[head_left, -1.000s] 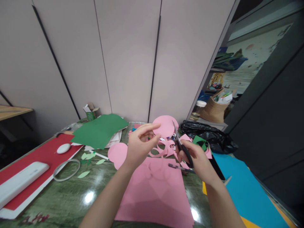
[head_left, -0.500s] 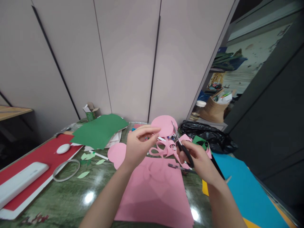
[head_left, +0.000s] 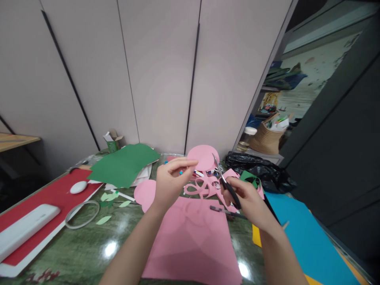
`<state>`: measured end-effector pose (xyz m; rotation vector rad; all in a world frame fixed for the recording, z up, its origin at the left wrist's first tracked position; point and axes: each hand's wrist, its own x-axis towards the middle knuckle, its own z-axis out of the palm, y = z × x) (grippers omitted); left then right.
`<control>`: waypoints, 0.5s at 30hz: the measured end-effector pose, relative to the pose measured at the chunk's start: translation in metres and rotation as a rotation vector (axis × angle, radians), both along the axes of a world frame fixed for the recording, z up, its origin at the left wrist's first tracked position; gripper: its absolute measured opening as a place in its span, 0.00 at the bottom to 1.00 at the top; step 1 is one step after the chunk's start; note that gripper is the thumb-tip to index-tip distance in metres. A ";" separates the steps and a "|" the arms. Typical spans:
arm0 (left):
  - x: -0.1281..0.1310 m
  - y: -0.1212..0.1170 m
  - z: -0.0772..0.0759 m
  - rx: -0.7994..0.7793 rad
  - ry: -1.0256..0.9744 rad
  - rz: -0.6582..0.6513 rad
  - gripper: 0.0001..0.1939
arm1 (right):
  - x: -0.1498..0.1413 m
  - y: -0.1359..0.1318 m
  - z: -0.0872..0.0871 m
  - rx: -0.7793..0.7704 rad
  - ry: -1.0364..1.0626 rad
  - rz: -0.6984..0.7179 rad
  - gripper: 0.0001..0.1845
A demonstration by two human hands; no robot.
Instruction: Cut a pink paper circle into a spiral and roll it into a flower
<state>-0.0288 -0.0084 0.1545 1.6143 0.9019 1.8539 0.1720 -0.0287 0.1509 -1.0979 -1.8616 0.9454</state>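
"Two hands are over the bench [head_left: 74, 253]. What has the left hand [head_left: 170, 180] got?"
"Its thumb and fingertips are pinching the near-left rim of a pink disc [head_left: 203, 154], held up towards the bench's far edge."
"And the right hand [head_left: 247, 198]?"
"Wrapped round the black handles of the scissors [head_left: 233, 194], blades at the disc's right rim. I can't tell how far the blades are parted."
"What's below?"
"A pink sheet [head_left: 190, 253] reaching towards the bench's near edge, with pink offcuts [head_left: 211, 186] just past its far side and a dark pen [head_left: 216, 208] across its far right corner."
"Anything out at the sides?"
"A red sheet [head_left: 59, 192] along the left edge, a green sheet [head_left: 124, 166] near the far left corner, a blue sheet [head_left: 308, 237] by the right edge, and a black plastic bag [head_left: 258, 170] at the far right corner."
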 end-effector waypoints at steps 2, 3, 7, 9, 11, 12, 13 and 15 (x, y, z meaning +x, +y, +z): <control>0.000 0.000 0.001 0.003 -0.014 -0.003 0.06 | 0.000 0.000 0.000 -0.004 -0.003 0.002 0.10; 0.000 0.000 0.001 0.002 -0.021 -0.002 0.06 | 0.000 0.000 0.000 -0.005 -0.003 0.004 0.11; 0.000 -0.001 0.002 -0.014 -0.049 -0.004 0.07 | 0.001 0.000 0.001 -0.004 0.001 0.011 0.12; 0.001 -0.001 0.002 -0.026 -0.070 -0.016 0.08 | 0.001 0.000 0.001 -0.004 -0.008 0.008 0.12; 0.002 0.000 0.001 -0.043 -0.096 -0.036 0.11 | 0.002 -0.001 0.001 -0.006 -0.022 0.005 0.12; 0.003 0.000 0.000 -0.049 -0.110 -0.047 0.12 | 0.003 -0.001 0.001 -0.008 -0.026 0.006 0.12; 0.004 0.000 0.000 -0.053 -0.124 -0.057 0.14 | 0.003 -0.001 0.001 -0.011 -0.027 0.008 0.12; 0.006 0.000 -0.001 -0.058 -0.143 -0.071 0.15 | 0.003 -0.002 0.002 -0.019 -0.025 0.015 0.11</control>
